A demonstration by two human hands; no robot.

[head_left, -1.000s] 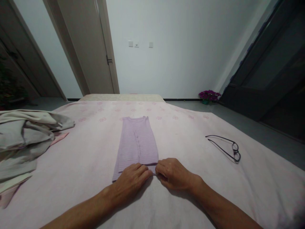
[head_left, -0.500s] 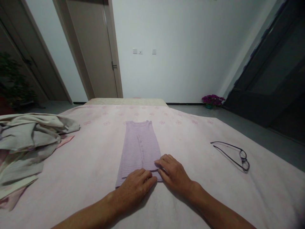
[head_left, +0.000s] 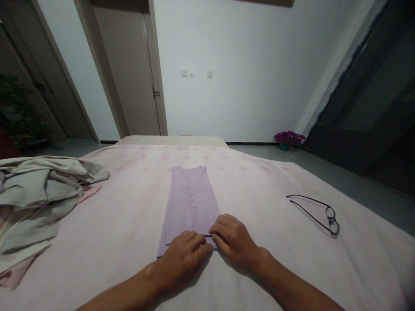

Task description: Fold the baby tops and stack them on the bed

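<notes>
A lilac striped top (head_left: 192, 203), folded into a long narrow strip with a button row down its middle, lies flat on the pink bedsheet (head_left: 266, 181). Both my hands rest on its near hem. My left hand (head_left: 183, 257) lies palm down with curled fingers on the hem's left half. My right hand (head_left: 234, 239) sits beside it with its fingers bent and pressed onto the hem's right corner. The fingertips of the two hands almost touch.
A heap of grey and beige clothes (head_left: 35, 194) lies at the left of the bed. Black glasses (head_left: 319, 211) lie on the sheet at the right. Beyond the bed are a door (head_left: 129, 69), a white wall and a pot of purple flowers (head_left: 288, 139).
My right hand slid from the hem onto the garment's lower right corner, then curled its fingers there. My left hand stayed on the hem. The view tilted down slightly.
</notes>
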